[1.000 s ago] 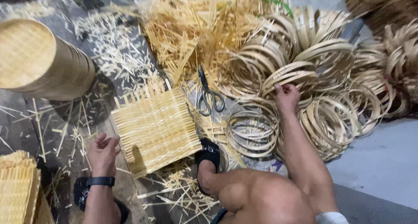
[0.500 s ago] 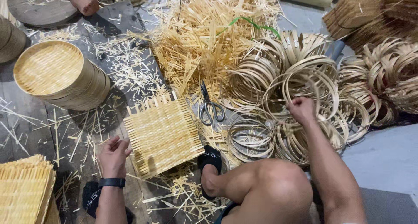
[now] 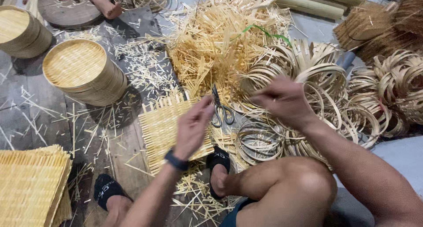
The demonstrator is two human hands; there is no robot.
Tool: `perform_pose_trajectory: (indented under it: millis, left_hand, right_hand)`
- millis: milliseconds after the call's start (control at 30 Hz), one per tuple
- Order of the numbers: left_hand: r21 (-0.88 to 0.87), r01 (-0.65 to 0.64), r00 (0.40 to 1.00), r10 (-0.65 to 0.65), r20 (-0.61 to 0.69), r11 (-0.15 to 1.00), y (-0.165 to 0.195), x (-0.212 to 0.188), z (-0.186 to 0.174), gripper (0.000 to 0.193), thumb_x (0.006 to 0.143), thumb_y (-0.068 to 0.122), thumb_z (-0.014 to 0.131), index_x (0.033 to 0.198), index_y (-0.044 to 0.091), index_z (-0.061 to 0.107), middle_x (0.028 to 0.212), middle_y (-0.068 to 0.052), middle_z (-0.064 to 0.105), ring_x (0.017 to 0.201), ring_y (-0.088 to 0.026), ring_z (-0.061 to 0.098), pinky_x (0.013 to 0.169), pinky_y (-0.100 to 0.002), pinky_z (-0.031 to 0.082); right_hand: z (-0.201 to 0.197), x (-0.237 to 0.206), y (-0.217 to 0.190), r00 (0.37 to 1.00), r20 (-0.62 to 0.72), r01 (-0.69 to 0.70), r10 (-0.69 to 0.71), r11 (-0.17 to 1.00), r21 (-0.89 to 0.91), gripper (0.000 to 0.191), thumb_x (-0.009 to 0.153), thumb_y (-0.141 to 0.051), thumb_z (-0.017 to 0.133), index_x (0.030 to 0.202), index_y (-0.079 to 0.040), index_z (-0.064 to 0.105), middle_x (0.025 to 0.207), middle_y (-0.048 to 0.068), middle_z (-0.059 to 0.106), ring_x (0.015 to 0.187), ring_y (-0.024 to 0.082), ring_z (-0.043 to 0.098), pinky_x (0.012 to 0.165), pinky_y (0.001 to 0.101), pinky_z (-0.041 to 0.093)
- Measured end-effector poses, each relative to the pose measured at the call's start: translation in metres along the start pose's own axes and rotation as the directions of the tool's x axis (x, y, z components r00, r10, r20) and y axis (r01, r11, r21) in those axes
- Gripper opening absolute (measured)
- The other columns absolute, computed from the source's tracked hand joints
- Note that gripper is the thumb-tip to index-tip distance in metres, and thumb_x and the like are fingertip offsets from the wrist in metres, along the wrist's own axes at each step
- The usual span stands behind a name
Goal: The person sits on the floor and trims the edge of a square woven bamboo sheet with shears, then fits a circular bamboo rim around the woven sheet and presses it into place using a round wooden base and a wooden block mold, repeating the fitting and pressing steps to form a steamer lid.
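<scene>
Nearest, at the bottom edge: 2 bare legs folded, black sandals (image 3: 105, 189) on both feet, a bent knee (image 3: 304, 187) low at right

Just above, left hand (image 3: 192, 128) raised over a square woven bamboo mat (image 3: 169, 130), a dark band (image 3: 176, 161) on the wrist, fingers loosely curled and apart, gripping nothing visible. Mat flat on the dark plank floor (image 3: 39, 117), loose strip ends sticking out along its edges, partly hidden by the hand

Right hand (image 3: 284, 99) blurred, lifted above the heap of bamboo hoops (image 3: 335, 99), fingers bunched together; impossible to tell whether pinching a hoop or a strip. Hands apart, a pair of scissors (image 3: 221, 112) lying on the floor between them, just beside the mat's right edge

At lower left, a stack of finished square mats (image 3: 28, 187), well apart from both hands. Short offcut slivers (image 3: 141, 64) scattered across the planks around the mat

Farther out at left, a stack of round woven trays (image 3: 83, 72), and beyond it a 2nd such stack (image 3: 22, 31) at the frame edge. Centre top, a big loose pile of pale bamboo strips (image 3: 216, 37) with a green ribbon (image 3: 264, 32) across it, touching the hoop heap

Farthest: another person's bare foot (image 3: 110, 9) at top left beside a round wooden block (image 3: 66, 11), bamboo poles (image 3: 308, 4) at top, more coiled hoops (image 3: 401, 86) and brown bundles (image 3: 383, 24) at right
</scene>
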State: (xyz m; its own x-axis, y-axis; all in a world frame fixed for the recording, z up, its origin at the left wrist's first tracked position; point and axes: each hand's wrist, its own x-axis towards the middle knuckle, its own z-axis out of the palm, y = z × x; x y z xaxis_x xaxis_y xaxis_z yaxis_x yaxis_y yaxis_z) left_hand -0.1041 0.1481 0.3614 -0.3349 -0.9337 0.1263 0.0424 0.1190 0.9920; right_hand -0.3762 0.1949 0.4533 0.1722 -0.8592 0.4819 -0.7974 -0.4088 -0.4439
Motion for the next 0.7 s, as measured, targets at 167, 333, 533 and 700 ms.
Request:
perform_pose_trajectory:
  millis: [167, 333, 533, 700]
  left_hand:
    - [-0.699, 0.1, 0.977, -0.201, -0.064, 0.708, 0.028, -0.004, 0.02, 0.03, 0.104, 0.022, 0.061, 0.123, 0.001, 0.07, 0.093, -0.004, 0.069, 0.075, -0.011, 0.06, 0.064, -0.025, 0.049]
    - [-0.498, 0.306, 0.949, -0.3, 0.094, 0.811, 0.014, -0.016, -0.055, 0.026, 0.103, 0.022, 0.064, 0.113, 0.0, 0.072, 0.073, 0.002, 0.055, 0.058, -0.006, 0.045, 0.049, -0.021, 0.037]
    - [-0.419, 0.623, 0.773, -0.599, 0.206, 0.66, 0.018, -0.006, -0.097, 0.047, 0.093, 0.055, 0.048, 0.081, 0.013, 0.066, 0.06, 0.003, 0.049, 0.048, -0.009, 0.04, 0.041, -0.024, 0.027]
    - [-0.341, 0.692, 0.709, -0.687, 0.157, 0.636, 0.018, 0.004, -0.095, 0.073, 0.093, 0.082, 0.026, 0.053, 0.021, 0.03, 0.049, 0.007, 0.03, 0.039, -0.008, 0.025, 0.037, -0.027, 0.016]
  right_hand:
    - [0.053, 0.058, -0.084, 0.926, 0.222, 0.321, -0.304, 0.946, -0.045, 0.026, 0.08, -0.028, 0.083, 0.08, -0.005, 0.072, 0.077, 0.007, 0.064, 0.069, 0.021, 0.061, 0.061, 0.0376, 0.05]
    - [0.066, 0.084, -0.095, 0.829, 0.051, 0.56, -0.557, 0.824, -0.086, 0.027, 0.075, -0.024, 0.078, 0.093, -0.005, 0.073, 0.088, 0.007, 0.066, 0.084, 0.024, 0.066, 0.069, 0.0385, 0.057]
    - [0.123, 0.078, -0.096, 0.832, 0.198, 0.499, -0.518, 0.855, 0.142, 0.021, 0.089, -0.018, 0.078, 0.103, -0.003, 0.072, 0.088, 0.006, 0.066, 0.083, 0.02, 0.066, 0.062, 0.0319, 0.056]
    - [0.161, 0.062, -0.097, 0.847, 0.096, 0.518, -0.522, 0.853, 0.071, 0.016, 0.089, -0.018, 0.075, 0.091, -0.003, 0.069, 0.08, 0.006, 0.058, 0.077, 0.021, 0.063, 0.059, 0.0339, 0.053]
